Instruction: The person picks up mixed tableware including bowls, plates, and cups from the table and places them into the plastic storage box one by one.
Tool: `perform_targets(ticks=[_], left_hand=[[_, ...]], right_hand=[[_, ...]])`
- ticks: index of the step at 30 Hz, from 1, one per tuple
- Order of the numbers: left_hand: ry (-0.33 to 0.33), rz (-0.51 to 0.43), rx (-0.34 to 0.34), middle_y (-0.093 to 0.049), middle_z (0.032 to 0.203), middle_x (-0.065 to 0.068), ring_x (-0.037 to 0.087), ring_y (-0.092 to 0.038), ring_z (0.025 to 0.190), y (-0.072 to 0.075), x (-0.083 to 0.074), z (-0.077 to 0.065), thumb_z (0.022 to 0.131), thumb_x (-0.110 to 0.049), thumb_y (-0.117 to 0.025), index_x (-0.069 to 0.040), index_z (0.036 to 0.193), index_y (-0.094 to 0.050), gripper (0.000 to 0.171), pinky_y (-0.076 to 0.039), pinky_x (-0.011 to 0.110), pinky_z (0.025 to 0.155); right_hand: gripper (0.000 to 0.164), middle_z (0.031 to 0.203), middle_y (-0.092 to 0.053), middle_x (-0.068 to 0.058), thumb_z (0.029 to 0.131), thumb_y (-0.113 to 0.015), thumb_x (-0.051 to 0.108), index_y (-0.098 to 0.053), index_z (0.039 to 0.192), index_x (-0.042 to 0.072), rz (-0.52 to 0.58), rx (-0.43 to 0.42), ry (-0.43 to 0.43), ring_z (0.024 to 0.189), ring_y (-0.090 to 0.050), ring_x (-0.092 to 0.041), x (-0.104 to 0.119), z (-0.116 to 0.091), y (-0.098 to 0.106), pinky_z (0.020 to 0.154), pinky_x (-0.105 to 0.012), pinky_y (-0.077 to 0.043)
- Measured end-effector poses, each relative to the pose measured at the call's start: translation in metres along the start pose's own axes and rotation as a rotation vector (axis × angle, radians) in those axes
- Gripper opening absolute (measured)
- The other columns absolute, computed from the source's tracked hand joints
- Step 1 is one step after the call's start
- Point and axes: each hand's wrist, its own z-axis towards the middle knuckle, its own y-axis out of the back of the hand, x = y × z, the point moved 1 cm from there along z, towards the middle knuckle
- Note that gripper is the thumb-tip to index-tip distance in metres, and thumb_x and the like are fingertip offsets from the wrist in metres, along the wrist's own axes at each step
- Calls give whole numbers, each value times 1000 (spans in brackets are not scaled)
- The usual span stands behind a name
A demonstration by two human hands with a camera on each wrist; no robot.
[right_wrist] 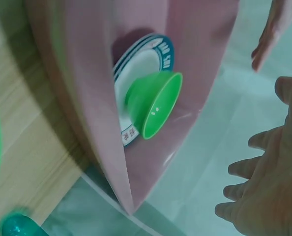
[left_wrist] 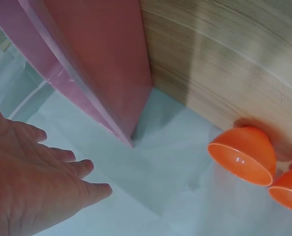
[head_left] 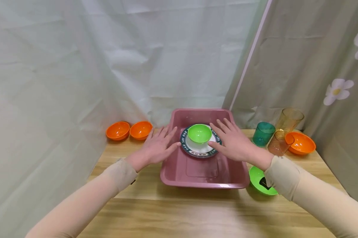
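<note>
A pink plastic basin (head_left: 204,185) stands on the wooden table. Inside it lies a small stack of white plates with dark green lettered rims (head_left: 196,151), and on the top plate sits a light green bowl (head_left: 199,134). My left hand (head_left: 156,145) hovers over the basin's left side, fingers spread and holding nothing. Over the right side is my right hand (head_left: 233,142), also with spread fingers and nothing in it. In the right wrist view the bowl (right_wrist: 153,103) and plates (right_wrist: 141,64) show apart from the right hand's fingers (right_wrist: 247,167).
Two orange bowls (head_left: 141,130) sit left of the basin at the back. To the right stand a teal cup (head_left: 263,134), a yellow clear cup (head_left: 289,119), a brownish cup (head_left: 277,144) and another orange bowl (head_left: 304,143). A second green bowl (head_left: 257,177) sits beside the basin, partly behind the right sleeve.
</note>
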Motion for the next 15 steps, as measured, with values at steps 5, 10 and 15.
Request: perform_targets(ticks=[5, 10, 15], left_hand=[[-19, 48, -35, -7, 171, 14, 39, -6, 156, -3, 1, -13, 103, -69, -25, -22, 166, -12, 79, 0, 64, 121], [-40, 76, -56, -8, 171, 13, 39, -10, 155, -8, -1, -24, 103, -68, -24, -23, 166, -13, 78, -6, 64, 121], [-46, 51, -56, -13, 170, 15, 41, -15, 154, -17, -2, -31, 104, -68, -24, -22, 166, -16, 78, -8, 65, 120]], right_hand=[[82, 167, -22, -18, 101, -45, 66, -29, 163, 15, -54, -22, 34, 155, -5, -40, 5, -29, -4, 122, -61, -6], [81, 167, -24, -17, 100, -46, 66, -33, 162, 15, -65, -42, 34, 155, -8, -42, 6, -51, -9, 121, -63, -7], [80, 166, -26, -18, 101, -45, 66, -35, 161, 15, -58, -53, 34, 154, -10, -44, 6, -61, -17, 121, -62, -4]])
